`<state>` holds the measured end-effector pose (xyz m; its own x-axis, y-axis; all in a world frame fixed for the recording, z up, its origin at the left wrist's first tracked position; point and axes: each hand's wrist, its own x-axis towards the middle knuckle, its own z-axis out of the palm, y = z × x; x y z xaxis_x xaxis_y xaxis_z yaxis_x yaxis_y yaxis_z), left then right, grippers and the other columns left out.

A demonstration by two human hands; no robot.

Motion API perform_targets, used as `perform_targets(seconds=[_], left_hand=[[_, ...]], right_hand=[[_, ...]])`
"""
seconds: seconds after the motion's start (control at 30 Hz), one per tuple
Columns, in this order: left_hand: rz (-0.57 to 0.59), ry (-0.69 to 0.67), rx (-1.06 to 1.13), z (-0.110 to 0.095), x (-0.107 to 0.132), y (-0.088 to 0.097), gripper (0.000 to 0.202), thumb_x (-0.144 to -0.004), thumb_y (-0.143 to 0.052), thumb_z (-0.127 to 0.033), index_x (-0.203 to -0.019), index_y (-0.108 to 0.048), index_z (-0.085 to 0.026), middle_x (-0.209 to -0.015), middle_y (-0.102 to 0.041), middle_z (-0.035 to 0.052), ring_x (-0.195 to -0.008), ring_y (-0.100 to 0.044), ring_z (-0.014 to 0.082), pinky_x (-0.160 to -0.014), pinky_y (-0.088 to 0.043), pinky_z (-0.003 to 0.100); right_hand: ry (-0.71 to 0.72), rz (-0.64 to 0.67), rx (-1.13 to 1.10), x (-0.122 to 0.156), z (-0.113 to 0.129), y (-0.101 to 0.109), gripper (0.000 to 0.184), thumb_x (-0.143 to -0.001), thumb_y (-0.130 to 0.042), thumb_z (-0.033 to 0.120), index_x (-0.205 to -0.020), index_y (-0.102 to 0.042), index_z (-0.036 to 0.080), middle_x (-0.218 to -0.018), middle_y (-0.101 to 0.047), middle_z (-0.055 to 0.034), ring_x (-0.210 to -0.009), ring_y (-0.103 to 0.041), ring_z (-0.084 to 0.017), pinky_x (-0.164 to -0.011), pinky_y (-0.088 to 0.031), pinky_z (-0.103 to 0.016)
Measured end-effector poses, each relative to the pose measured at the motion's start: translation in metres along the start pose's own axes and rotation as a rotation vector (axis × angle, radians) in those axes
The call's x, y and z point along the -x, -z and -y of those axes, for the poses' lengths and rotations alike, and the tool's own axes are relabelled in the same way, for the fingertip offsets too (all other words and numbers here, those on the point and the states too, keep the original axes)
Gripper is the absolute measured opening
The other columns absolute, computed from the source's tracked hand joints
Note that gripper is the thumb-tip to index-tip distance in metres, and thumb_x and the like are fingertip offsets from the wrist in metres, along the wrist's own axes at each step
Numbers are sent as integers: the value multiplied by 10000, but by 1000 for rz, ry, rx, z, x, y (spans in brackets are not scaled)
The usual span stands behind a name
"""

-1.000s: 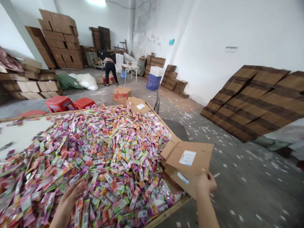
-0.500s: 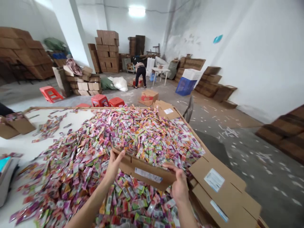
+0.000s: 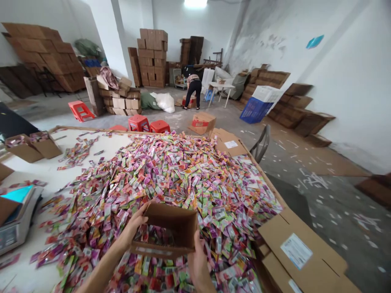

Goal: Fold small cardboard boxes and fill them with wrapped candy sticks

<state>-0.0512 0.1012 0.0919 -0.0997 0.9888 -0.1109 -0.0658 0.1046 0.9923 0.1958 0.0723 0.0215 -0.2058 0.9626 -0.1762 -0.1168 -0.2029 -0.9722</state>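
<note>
An open cardboard box [image 3: 180, 224] lies tilted on a big heap of colourful sachets [image 3: 171, 179], with some sachets inside it. My left hand [image 3: 134, 224] grips the box's left wall, fingers curled over the rim. My right hand [image 3: 197, 260] holds the box's near right corner from below. Both forearms reach in from the bottom edge. The heap covers most of a large white table [image 3: 39, 171] with a wooden rim.
Flattened cartons [image 3: 302, 252] lie at the table's right corner. A weighing scale [image 3: 15, 215] and small boxes of sachets [image 3: 30, 144] sit at the left. Red stools [image 3: 139, 122], a chair [image 3: 261, 144], stacked cartons and a bent-over person [image 3: 192, 85] stand beyond.
One second ago my right hand held a flat carton at the table's right. The box is now opened, lowered into the heap and holds sachets. The view has swung left.
</note>
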Motion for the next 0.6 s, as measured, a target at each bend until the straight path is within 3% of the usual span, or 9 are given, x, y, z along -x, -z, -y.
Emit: perform_targets(seconds=[0.07, 0.13, 0.2, 0.27, 0.37, 0.43, 0.47, 0.53, 0.6], left_hand=[[109, -7, 17, 13, 8, 8, 603, -839, -571, -533, -1377, -558, -261, -1469, -536, 82, -1457, -318, 333, -1209, -203, 481], [91, -24, -9, 31, 14, 13, 719, -839, -598, -560, -1479, -425, -282, -1540, -454, 84, -1492, -239, 330, -1219, -166, 497], [109, -47, -82, 51, 15, 14, 883, -784, -693, -537, -1532, -301, -280, -1561, -417, 108, -1492, -230, 346, -1214, -182, 517], [122, -112, -182, 68, 12, 12, 944, -774, -734, -482, -1547, -233, -276, -1565, -400, 128, -1488, -242, 344, -1211, -191, 526], [8, -277, -277, 86, 10, 17, 752, -838, -683, -403, -1494, -335, -291, -1538, -427, 132, -1470, -296, 325, -1194, -243, 540], [-74, -343, -330, 93, 16, 27, 475, -878, -627, -374, -1343, -544, -323, -1471, -512, 106, -1427, -382, 322, -1171, -302, 543], [-76, -344, -365, 94, 22, 34, 347, -890, -605, -376, -1233, -638, -335, -1426, -557, 95, -1399, -424, 328, -1157, -330, 543], [-26, -296, -414, 93, 39, 46, 284, -888, -586, -454, -1118, -719, -353, -1422, -565, 92, -1379, -446, 360, -1125, -374, 557], [62, -265, -392, 87, 55, 54, 537, -799, -609, -644, -1251, -665, -359, -1535, -445, 104, -1421, -361, 418, -1111, -375, 591]], right_hand=[[-54, 28, -62, -3, 1, 10, 874, -884, -104, 786, -1466, -471, 248, -1292, -664, -94, -1295, -549, -324, -1017, -486, -543], [-87, 39, -81, -9, 3, 22, 799, -850, -420, 760, -1471, -448, 257, -1356, -617, -88, -1331, -508, -332, -1065, -435, -543], [-72, 30, 32, -19, 2, 29, 906, -694, -736, 627, -1463, -436, 254, -1427, -544, -101, -1381, -436, -348, -1125, -357, -530], [1, -20, 221, -33, -2, 28, 968, -546, -864, 484, -1400, -494, 218, -1415, -530, -122, -1393, -397, -354, -1163, -291, -506], [153, -142, 258, -52, -8, 16, 604, -634, -780, 399, -1192, -628, 224, -1263, -611, -89, -1278, -498, -294, -1128, -339, -433], [211, -209, 138, -57, -10, 6, 207, -722, -650, 333, -900, -688, 235, -1139, -655, -64, -1144, -574, -256, -1033, -415, -384], [215, -233, 79, -57, -11, 2, 95, -726, -600, 295, -749, -666, 231, -1093, -666, -60, -1099, -588, -249, -989, -432, -371], [189, -255, 8, -54, -12, -4, 118, -681, -564, 243, -568, -589, 220, -1056, -672, -58, -1078, -588, -253, -945, -436, -362], [154, -269, -9, -49, -11, -6, 112, -644, -564, 228, -535, -591, 220, -1052, -669, -60, -1076, -583, -263, -931, -431, -363]])
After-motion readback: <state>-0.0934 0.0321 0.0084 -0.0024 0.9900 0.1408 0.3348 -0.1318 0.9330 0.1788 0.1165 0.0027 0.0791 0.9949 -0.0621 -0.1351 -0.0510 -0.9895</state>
